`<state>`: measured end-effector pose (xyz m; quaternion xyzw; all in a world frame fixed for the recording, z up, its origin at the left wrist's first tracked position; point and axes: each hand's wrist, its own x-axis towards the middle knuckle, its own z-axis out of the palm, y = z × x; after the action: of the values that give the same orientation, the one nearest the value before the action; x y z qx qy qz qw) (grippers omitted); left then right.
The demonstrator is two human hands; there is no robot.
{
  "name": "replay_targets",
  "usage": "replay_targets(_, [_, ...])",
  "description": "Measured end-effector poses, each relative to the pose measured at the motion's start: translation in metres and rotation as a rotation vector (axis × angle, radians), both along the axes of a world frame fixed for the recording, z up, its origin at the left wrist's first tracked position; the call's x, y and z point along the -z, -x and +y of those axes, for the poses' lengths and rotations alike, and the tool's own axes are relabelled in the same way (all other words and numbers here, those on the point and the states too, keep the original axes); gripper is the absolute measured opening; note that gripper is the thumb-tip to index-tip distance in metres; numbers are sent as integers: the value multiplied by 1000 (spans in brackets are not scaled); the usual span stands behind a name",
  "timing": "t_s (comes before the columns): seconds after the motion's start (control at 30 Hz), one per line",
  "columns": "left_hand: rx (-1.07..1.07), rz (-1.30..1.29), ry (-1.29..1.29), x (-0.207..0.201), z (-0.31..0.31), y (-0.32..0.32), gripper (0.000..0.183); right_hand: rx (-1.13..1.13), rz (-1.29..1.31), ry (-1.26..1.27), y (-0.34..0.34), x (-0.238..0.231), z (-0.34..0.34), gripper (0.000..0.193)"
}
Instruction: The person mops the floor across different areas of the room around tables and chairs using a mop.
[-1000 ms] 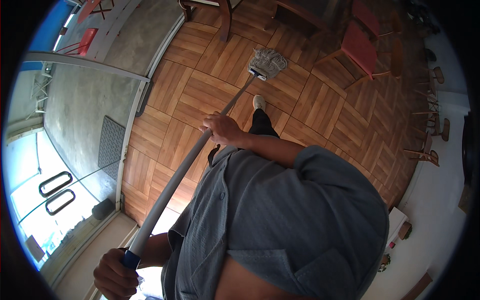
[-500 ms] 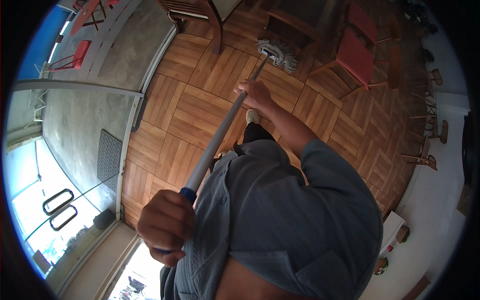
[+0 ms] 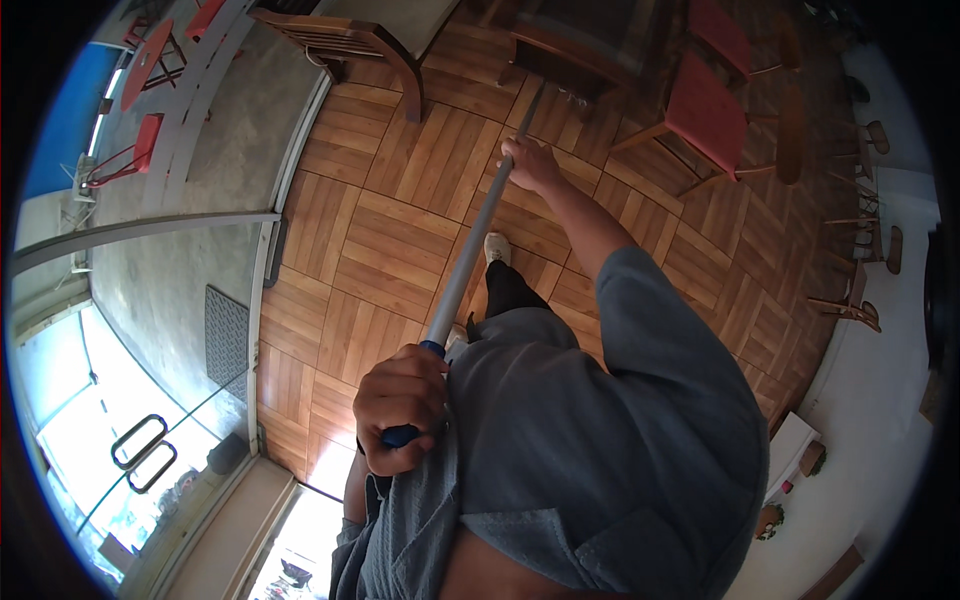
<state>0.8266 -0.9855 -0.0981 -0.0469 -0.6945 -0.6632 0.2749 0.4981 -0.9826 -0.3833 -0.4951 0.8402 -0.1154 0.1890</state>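
I hold a long grey mop pole (image 3: 470, 255) with both hands. My left hand (image 3: 400, 408) is wrapped round its blue grip, close to my body. Farther along the pole, my right hand (image 3: 530, 163) is closed round the grey shaft. The pole slants away from me over the wood-patterned floor (image 3: 390, 250). Its far end reaches under a low dark wooden table (image 3: 570, 55). Only a few grey strands of the mop head (image 3: 572, 97) show at the table's lower edge; the rest is hidden beneath it.
A wooden armchair (image 3: 390, 55) stands left of the table, and red-seated chairs (image 3: 705, 110) stand to its right. At the left is a glass door with looped handles (image 3: 143, 453), near a dark floor mat (image 3: 226, 335). More wooden chairs (image 3: 855, 305) line the right wall.
The mop head has gone from the open floor to under the table. My left hand has moved up and to the right, and my right hand slightly farther away.
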Motion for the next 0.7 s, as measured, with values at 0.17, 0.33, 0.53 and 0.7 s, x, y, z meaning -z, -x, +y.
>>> replay_targets(0.17, [25, 80, 12, -5, 5, -54, 13, -40, 18, 78, -50, 2, 19, 24])
replay_targets(0.33, [2, 113, -7, -34, 15, -147, 19, -81, -23, 154, -142, -5, 52, 25])
replay_targets(0.53, [69, 206, 8, -87, 43, -258, 33, -159, -121, 254, -271, -44, 105, 24])
replay_targets(0.7, [158, 422, 35, -120, 68, -318, 39, -399, -259, 335, -346, -85, 145, 19])
